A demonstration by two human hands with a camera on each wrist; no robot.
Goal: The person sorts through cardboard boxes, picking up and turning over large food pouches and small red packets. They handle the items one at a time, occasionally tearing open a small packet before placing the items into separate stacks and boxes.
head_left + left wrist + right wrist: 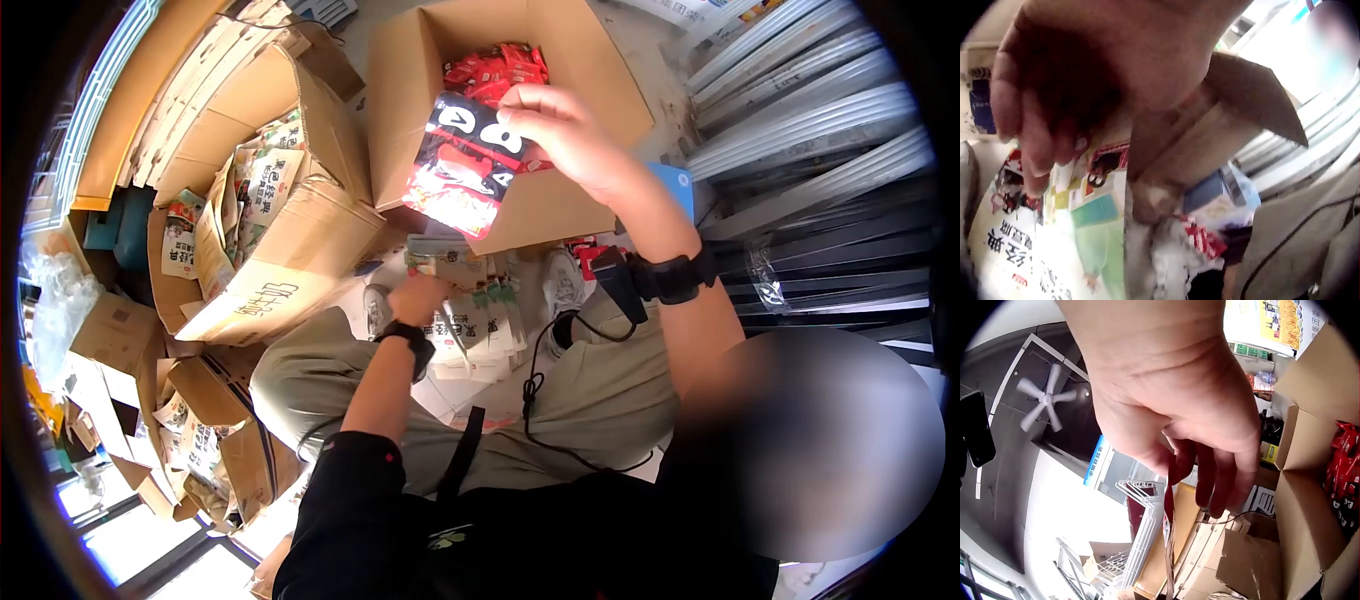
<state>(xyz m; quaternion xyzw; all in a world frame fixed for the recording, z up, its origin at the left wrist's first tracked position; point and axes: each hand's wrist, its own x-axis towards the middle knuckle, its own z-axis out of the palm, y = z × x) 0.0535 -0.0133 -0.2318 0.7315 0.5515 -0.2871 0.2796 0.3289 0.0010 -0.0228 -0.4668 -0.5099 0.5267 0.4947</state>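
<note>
My right hand [565, 135] pinches a black and red printed packet [462, 165] by its upper right corner, in front of the large open carton [585, 60]. In the right wrist view this packet [1170, 540] shows edge-on, hanging from thumb and fingers. Red packets [495, 65] lie inside that carton. My left hand [420, 298] is low between the knees, over cream printed bags [490, 335] on the floor. Its fingers [1035, 156] hang loosely bent in the left wrist view, their tips overlapping a cream bag [1016, 250] with dark lettering.
A tall carton [290, 260] of printed bags stands at left, with another open carton [245, 460] below it. Long wrapped bars [820, 190] line the right side. Shoes [563, 285] flank the floor bags, and a black cable [530, 400] crosses the trousers.
</note>
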